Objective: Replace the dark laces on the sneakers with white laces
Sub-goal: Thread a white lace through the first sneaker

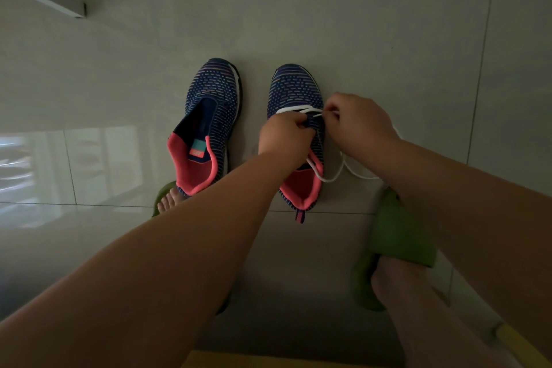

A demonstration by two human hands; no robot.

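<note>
Item: right sneaker (298, 140), lacing under way near its toe end. Left hand (283, 136) pinches the tongue area; right hand (358, 119) pinches the white lace (331, 178), whose slack trails beside the shoe. Likely next: feed the tip through an eyelet. Left sneaker (209, 116), beside it, unlaced; insole label unreadable.

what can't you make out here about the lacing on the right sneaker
Head view only:
- Eyelets of the right sneaker: covered by the left hand and right hand.
- Far run of the white lace: passes behind the right forearm.
- Insole label in the left sneaker: too small, dim.
</note>
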